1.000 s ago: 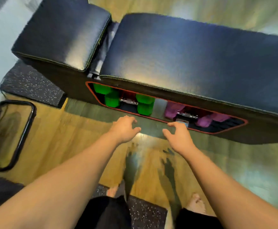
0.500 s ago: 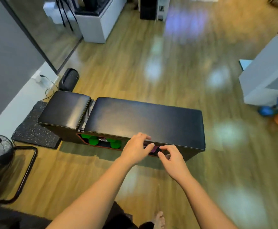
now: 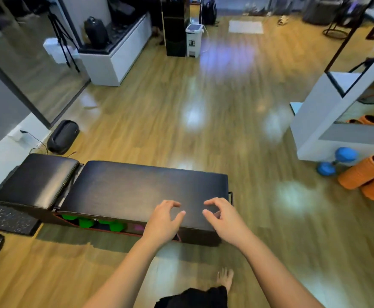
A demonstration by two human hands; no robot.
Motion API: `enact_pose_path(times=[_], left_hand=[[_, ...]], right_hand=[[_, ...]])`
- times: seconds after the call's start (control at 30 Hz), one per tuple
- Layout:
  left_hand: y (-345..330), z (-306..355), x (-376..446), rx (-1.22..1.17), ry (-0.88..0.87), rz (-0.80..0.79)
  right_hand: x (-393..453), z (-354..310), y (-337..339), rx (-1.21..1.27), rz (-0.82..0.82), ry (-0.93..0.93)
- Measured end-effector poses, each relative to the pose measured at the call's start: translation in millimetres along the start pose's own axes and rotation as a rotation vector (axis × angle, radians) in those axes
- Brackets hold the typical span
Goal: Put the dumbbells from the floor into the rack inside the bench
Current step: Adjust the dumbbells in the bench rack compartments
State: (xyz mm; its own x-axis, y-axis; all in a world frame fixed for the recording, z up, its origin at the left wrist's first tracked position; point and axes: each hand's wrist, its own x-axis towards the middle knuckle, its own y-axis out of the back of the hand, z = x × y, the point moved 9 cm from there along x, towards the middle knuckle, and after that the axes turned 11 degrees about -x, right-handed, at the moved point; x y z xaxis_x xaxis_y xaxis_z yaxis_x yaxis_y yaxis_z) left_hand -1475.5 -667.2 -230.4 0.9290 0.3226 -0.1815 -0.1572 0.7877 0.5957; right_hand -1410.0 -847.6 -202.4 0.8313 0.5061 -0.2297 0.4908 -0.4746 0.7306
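Hovering half-curled and empty over the padded surface, the left hand and right hand are risking overlooking the blue dumbbell lying well apart on the floor, while green dumbbells are sitting racked inside.

glossy wood-plank floor with pale light patches; grey wall and glass panel at left, white low cabinet and tripod beyond, black tower beside small white bin, orange foam rollers by white mirror stand at right.
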Motion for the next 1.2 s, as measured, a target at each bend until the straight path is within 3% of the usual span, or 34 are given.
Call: enact_pose_path(times=[0.37,0.57,0.77,1.0,1.2], left_hand=[[-95.4,126.0,135.2,-0.164,0.053,0.090],[-132.4,173.6,210.7,-0.164,0.067,0.204],[-169.1,205.1,271.9,-0.205,0.235,0.339],[-155.9,254.6,324.0,-0.178,0.362,0.518],[-110.4,223.1,378.5,-0.229,0.472,0.742]], right_hand=[[107.1,105.0,157.5,-0.004,-0.059,0.041],[185.6,147.7,208.5,0.022,-0.121,0.096],[271.7,176.8,262.3,-0.003,-0.263,0.222],[373.6,159.3,317.6,-0.030,-0.364,0.381],[454.2,115.6,290.9,-0.062,-0.540,0.503]])
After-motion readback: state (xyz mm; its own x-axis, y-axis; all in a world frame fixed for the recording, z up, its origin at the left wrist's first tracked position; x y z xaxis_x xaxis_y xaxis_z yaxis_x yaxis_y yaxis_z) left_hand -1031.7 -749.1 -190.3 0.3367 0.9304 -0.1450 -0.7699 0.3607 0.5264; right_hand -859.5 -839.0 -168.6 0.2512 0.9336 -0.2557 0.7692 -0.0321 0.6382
